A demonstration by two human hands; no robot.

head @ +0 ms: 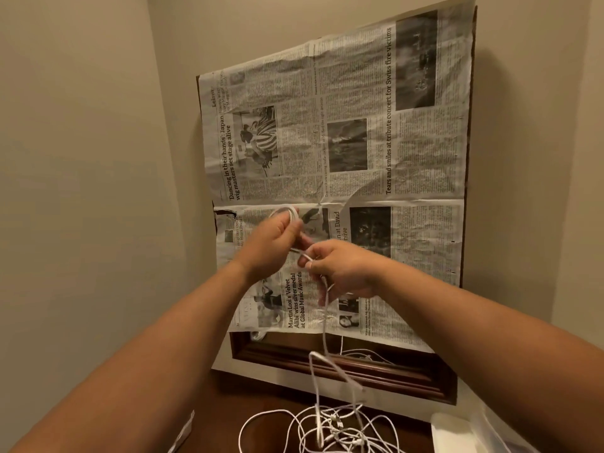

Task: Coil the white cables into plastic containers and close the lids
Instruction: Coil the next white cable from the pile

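Wall (81, 158), plain beige, fills the 9 o'clock side of the view. Just left of centre, the left hand (273, 238) has its fingers curled round a small coil (287, 211) of white cable, whose loops stick out at the hand's 1 o'clock. At the left hand's 4 o'clock, close by, the right hand (343, 271) pinches the loose strand (324, 325) between thumb and fingertips. From there the strand drops towards 6 o'clock. Behind both hands a newspaper (376, 142) covers an upright board with a wooden frame (343, 366) showing below it. At 6 o'clock the strand reaches a tangle of white cables (330, 426) lying on the dark table (261, 400). At 5 o'clock, just right of the tangle, sits a pale plastic container (457, 433), cut off by the picture's edge. I cannot tell whether its lid is on.
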